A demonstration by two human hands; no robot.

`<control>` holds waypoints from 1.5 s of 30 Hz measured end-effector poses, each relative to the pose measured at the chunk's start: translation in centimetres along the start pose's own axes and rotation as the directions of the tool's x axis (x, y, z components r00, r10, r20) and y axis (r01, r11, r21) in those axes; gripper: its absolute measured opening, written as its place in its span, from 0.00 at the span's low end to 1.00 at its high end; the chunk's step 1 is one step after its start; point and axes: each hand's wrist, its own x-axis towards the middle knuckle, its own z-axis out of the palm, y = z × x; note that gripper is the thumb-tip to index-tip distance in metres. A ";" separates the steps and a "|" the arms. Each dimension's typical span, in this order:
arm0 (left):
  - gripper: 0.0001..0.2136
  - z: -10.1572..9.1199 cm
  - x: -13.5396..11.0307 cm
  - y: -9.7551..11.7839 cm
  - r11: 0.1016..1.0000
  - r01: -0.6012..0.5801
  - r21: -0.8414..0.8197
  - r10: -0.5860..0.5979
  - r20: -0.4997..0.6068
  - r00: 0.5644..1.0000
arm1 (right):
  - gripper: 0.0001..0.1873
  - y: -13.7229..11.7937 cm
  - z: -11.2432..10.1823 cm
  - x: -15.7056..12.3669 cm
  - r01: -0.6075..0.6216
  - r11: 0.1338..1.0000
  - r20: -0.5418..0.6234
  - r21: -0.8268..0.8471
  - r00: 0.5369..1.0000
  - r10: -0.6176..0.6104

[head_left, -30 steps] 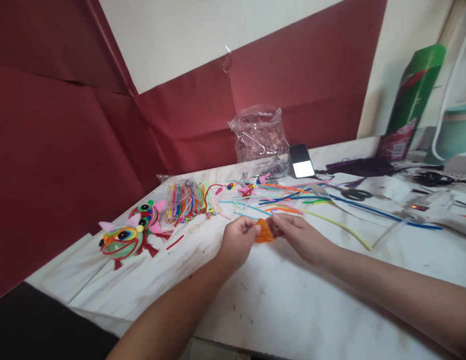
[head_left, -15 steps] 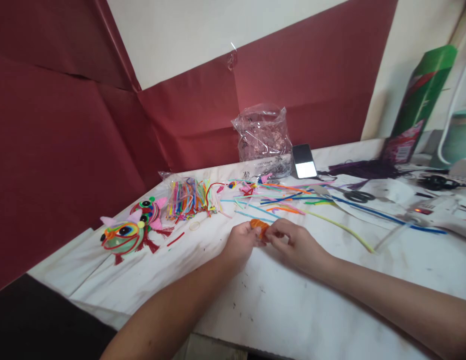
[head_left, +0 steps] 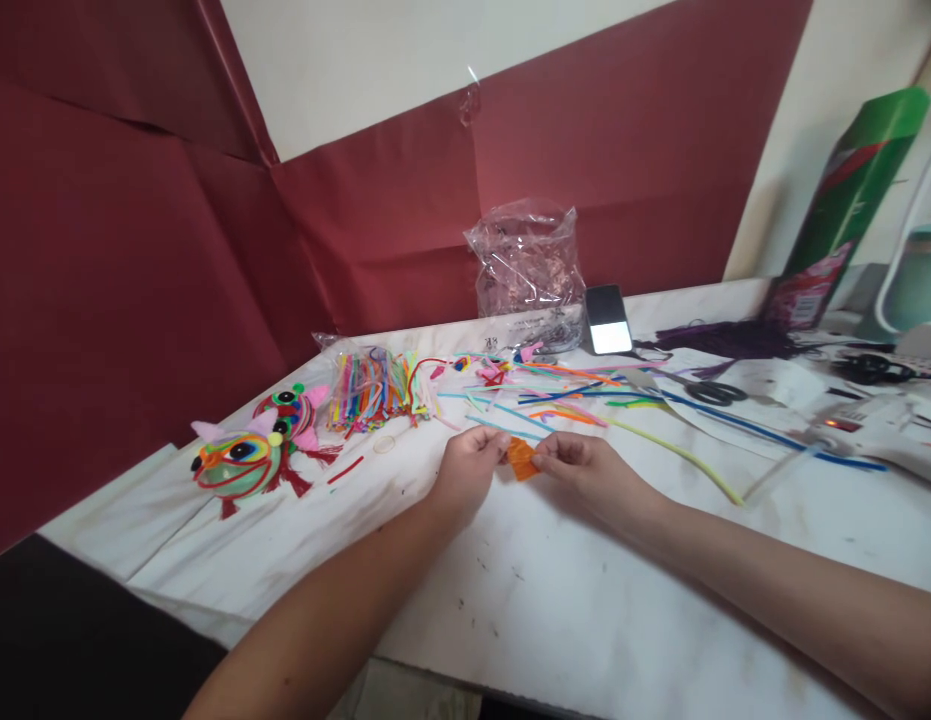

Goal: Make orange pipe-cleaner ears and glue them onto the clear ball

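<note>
My left hand (head_left: 469,468) and my right hand (head_left: 585,465) meet over the white table (head_left: 585,600), both pinching a small orange piece of coiled pipe cleaner (head_left: 520,458) between them. The fingers of each hand are closed on its edges, left hand on the left side, right hand on the right. Just beyond the hands lie several loose coloured pipe cleaners (head_left: 562,395), among them a long yellow-green one (head_left: 682,455) and a blue one (head_left: 765,430).
Two colourful fish-like craft figures (head_left: 244,462) sit at the left. A bag of coloured pipe cleaners (head_left: 367,385), a crumpled clear plastic bag (head_left: 526,270), a phone (head_left: 607,318), scissors (head_left: 709,390) and a green box (head_left: 847,200) stand further back. Red paper covers the wall.
The orange piece went from spread between my hands, to bunched low near the table, to held flat between both pinches. The hands stayed close together; the view shifted slightly.
</note>
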 end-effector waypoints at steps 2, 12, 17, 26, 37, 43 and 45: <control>0.11 0.0 0.0 0.0 1.000 0.016 0.004 -0.016 0.012 1.000 | 0.16 0.0 0.1 -0.1 -0.003 1.000 0.005 -0.009 1.000 0.003; 0.09 0.3 -1.0 1.1 0.993 -0.022 0.117 0.027 -0.044 0.999 | 0.15 -0.5 0.5 -0.8 0.020 0.996 0.053 0.087 0.998 -0.024; 0.16 0.2 -0.7 0.9 0.997 -0.058 0.052 0.059 -0.014 0.998 | 0.16 -0.8 0.3 -0.6 -0.051 0.989 0.003 0.139 0.999 0.051; 0.08 0.2 -0.5 0.9 0.991 0.028 0.133 -0.031 0.020 0.999 | 0.16 -0.4 0.2 -0.6 -0.015 0.991 0.065 0.131 0.998 0.007; 0.08 0.7 -1.4 1.6 0.993 0.006 0.120 -0.031 0.203 0.979 | 0.11 -1.5 0.1 -1.1 0.091 0.994 0.114 0.056 0.989 -0.097; 0.15 0.8 -1.4 1.4 0.995 0.040 -0.091 -0.019 0.229 0.973 | 0.11 -1.6 -0.1 -0.8 0.090 0.990 -0.013 0.113 0.996 -0.089; 0.14 0.8 -1.2 1.2 0.993 0.070 -0.092 -0.047 0.231 0.972 | 0.13 -1.4 -0.1 -0.5 0.055 0.987 -0.007 0.150 0.998 -0.055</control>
